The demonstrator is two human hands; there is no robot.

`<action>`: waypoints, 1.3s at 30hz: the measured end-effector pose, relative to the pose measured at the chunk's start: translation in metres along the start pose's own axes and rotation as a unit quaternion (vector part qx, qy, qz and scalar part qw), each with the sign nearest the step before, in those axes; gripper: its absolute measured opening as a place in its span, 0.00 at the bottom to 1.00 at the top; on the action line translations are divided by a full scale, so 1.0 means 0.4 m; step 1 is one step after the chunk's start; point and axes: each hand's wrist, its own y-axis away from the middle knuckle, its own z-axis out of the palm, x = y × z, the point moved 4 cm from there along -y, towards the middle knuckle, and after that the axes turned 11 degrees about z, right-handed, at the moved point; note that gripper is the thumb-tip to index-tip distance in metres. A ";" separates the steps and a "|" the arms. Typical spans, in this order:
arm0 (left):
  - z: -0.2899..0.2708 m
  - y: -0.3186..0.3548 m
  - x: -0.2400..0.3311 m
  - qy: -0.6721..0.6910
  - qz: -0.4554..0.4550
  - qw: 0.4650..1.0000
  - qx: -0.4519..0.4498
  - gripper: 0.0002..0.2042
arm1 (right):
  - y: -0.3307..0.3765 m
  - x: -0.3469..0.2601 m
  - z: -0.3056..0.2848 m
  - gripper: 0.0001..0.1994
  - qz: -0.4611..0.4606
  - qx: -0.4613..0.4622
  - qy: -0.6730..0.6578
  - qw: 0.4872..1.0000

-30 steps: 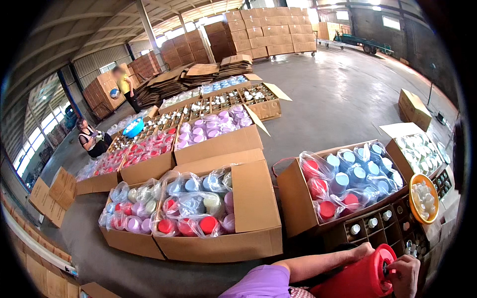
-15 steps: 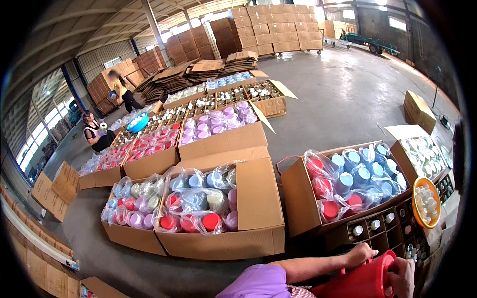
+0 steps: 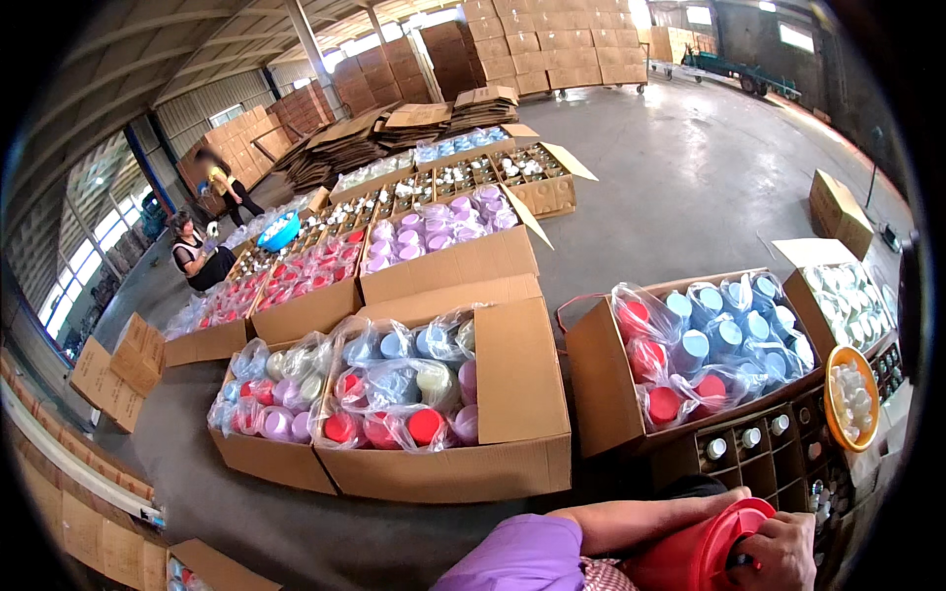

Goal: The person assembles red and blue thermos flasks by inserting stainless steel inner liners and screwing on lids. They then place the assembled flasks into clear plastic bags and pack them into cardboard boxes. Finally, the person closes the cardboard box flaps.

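Note:
At the lower right, a red plastic container (image 3: 680, 557) with a wide round rim lies tilted in front of me, its mouth toward the right. My left hand (image 3: 727, 502) is closed on its upper rim, the forearm reaching in from a purple sleeve. At the container's mouth, my right hand (image 3: 780, 552) has its fingers curled over the dark opening; what they pinch inside is hidden. Just beyond my hands is a divided carton (image 3: 734, 468) with white-capped bottles in some cells. An orange bowl (image 3: 849, 399) of small whitish pieces rests beside it.
An open carton (image 3: 601, 379) of bagged blue and red containers stands ahead. Two more filled cartons (image 3: 443, 478) are to the left. Rows of divided cartons (image 3: 394, 212), a blue basin (image 3: 279, 231) and two people (image 3: 200, 256) are farther back, before stacked boxes (image 3: 552, 49).
The red container has tipped so more of its mouth shows. My right hand has shifted from its outer edge to over the opening. The view has turned slightly.

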 end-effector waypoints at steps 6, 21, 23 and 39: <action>-0.095 0.040 0.085 -0.078 -0.174 0.971 0.146 0.14 | 0.069 0.135 0.063 0.17 0.105 0.204 -0.112 0.967; -0.164 0.009 0.201 -0.202 -0.035 0.977 0.061 0.09 | 0.131 0.292 0.529 0.06 0.305 0.104 -0.184 0.928; -0.170 0.028 0.225 -0.133 -0.161 0.972 0.103 0.08 | 0.130 0.348 0.525 0.04 0.325 0.165 -0.259 0.895; 0.009 -0.060 0.096 -0.005 -0.474 0.879 0.053 0.13 | 0.165 0.765 0.281 0.06 0.329 0.528 -0.678 0.392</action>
